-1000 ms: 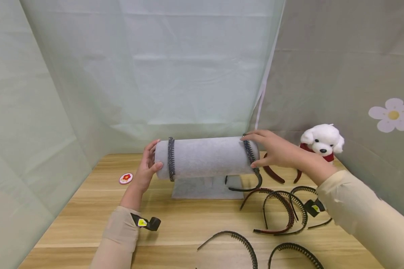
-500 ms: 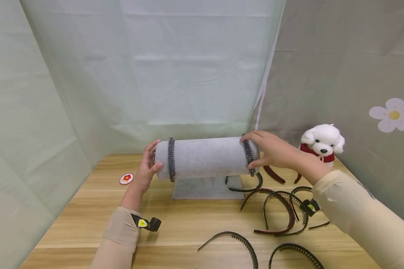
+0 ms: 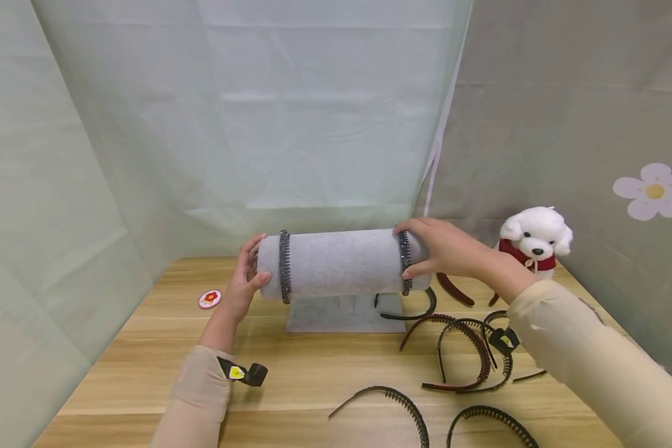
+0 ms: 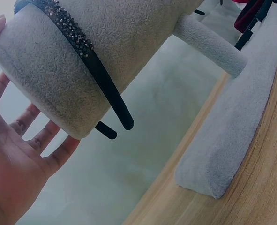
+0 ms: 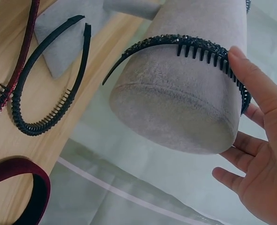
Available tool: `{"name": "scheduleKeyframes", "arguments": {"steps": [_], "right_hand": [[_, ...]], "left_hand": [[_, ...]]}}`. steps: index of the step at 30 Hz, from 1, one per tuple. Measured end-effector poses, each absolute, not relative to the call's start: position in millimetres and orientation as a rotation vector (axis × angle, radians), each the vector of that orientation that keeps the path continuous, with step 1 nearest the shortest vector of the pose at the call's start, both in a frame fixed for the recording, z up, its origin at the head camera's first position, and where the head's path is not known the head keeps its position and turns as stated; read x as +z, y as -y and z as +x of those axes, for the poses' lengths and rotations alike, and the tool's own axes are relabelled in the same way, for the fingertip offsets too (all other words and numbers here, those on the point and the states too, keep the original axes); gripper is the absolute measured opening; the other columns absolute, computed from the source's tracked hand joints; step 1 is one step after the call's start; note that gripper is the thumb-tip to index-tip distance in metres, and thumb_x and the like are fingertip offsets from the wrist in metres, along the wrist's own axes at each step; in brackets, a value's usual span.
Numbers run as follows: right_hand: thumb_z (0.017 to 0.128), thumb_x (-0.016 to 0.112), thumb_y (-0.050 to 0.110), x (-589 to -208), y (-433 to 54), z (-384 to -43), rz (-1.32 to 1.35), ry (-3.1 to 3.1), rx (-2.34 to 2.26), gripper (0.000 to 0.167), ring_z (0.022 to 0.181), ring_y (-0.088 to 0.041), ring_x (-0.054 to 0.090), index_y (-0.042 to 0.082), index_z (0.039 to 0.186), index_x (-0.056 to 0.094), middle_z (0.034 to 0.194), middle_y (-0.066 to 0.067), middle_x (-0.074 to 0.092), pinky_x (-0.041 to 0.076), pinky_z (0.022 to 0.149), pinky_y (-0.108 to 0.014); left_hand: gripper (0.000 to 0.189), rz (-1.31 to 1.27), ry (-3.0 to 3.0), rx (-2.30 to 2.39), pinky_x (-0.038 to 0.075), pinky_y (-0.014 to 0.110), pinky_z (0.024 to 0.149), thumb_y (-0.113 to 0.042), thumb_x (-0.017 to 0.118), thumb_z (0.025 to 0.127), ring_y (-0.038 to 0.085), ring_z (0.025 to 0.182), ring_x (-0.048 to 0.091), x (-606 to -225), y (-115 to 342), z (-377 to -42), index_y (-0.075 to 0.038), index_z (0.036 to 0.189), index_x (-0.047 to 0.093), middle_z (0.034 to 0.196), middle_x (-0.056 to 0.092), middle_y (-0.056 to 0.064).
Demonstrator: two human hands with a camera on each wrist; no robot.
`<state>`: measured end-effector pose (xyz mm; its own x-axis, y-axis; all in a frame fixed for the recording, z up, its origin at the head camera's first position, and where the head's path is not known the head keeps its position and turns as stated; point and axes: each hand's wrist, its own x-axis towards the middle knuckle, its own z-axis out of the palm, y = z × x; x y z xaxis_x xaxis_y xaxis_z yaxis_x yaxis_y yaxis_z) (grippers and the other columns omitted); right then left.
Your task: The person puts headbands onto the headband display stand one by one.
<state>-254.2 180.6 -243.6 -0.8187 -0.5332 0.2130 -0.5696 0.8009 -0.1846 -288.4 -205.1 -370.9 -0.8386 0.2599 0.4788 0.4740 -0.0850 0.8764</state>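
Note:
A grey plush roll stand (image 3: 344, 264) stands on the table, with a black toothed headband sitting around the roll near each end. My left hand (image 3: 242, 287) holds the roll's left end, thumb in front and fingers behind, beside the left headband (image 3: 285, 267). With thumb and fingers, my right hand (image 3: 453, 249) pinches the right headband (image 3: 406, 264) on the roll. Dark sparkling stones cover this right headband (image 5: 190, 41) in the right wrist view, its teeth against the plush. The left headband's (image 4: 75, 37) free tips hang below the roll in the left wrist view.
Several toothed headbands lie on the wooden table (image 3: 291, 398), including a dark red one (image 3: 478, 348) at the right and a black one (image 3: 406, 404) in front. At the back right stands a white toy dog (image 3: 537, 233). A round flower badge (image 3: 210, 298) lies left.
My right hand has slid the right headband a little left along the roll, away from the end, and the band now stands straighter. The left hand keeps its place.

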Motion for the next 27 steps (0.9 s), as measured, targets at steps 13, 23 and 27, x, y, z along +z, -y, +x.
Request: {"name": "scheduleKeyframes", "arguments": {"steps": [13,23,27], "right_hand": [[0.071,0.083,0.042,-239.8,-167.0,-260.1,0.889,2.890,0.439,0.076,0.105,-0.026,0.059,0.019,0.134,0.048,0.124,-0.010,0.060,0.048,0.086,-0.044],[0.073,0.081,0.045,-235.9,-156.0,-265.1,0.910,2.944,0.483,0.074,0.120,-0.026,0.054,0.020,0.134,0.047,0.135,-0.006,0.055,0.043,0.099,-0.046],[0.072,0.081,0.045,-236.3,-153.8,-266.4,0.915,2.943,0.498,0.074,0.115,-0.025,0.056,0.021,0.134,0.047,0.133,-0.005,0.056,0.044,0.096,-0.045]], "left_hand": [[0.066,-0.819,2.003,-2.053,0.044,0.022,0.089,-0.018,0.060,0.092,0.011,0.117,0.044,-371.1,204.9,-288.8,-0.028,0.147,0.027,0.139,0.037,-0.006],[0.066,-0.841,1.975,-2.066,0.044,0.023,0.089,-0.021,0.062,0.092,0.010,0.116,0.044,-370.6,204.8,-287.6,-0.027,0.147,0.027,0.139,0.038,-0.006],[0.066,-0.843,1.968,-2.073,0.043,0.023,0.089,-0.020,0.062,0.092,0.010,0.115,0.044,-372.0,205.4,-288.5,-0.027,0.147,0.027,0.139,0.038,-0.005]]}}
